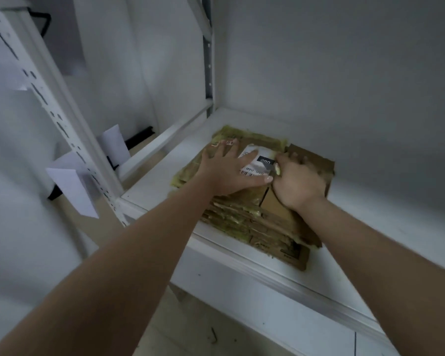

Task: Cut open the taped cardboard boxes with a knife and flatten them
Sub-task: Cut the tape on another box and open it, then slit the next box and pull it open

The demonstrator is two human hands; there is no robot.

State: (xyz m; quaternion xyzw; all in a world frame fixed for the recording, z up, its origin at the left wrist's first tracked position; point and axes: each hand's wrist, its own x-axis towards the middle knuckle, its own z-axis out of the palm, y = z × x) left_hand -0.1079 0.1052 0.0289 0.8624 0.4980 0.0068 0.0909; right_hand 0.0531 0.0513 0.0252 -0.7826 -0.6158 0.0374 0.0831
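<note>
Pressing flat taped cardboard boxes [252, 217]

Shelf [370, 201]: bare white board lay open to the right of the cardboard stack [244, 222], and a narrower strip behind it up to the back wall [344, 73]. Left side: closed in by a slotted upright [62, 119] with paper tags [72, 191]; a rear post [208, 60] stood in the corner. Stack top: taken up by the left hand [226, 170], pressed flat, and the right hand [298, 183], fingers curled. Front edge: stack overhung slightly; approach from the front stood open.
</note>
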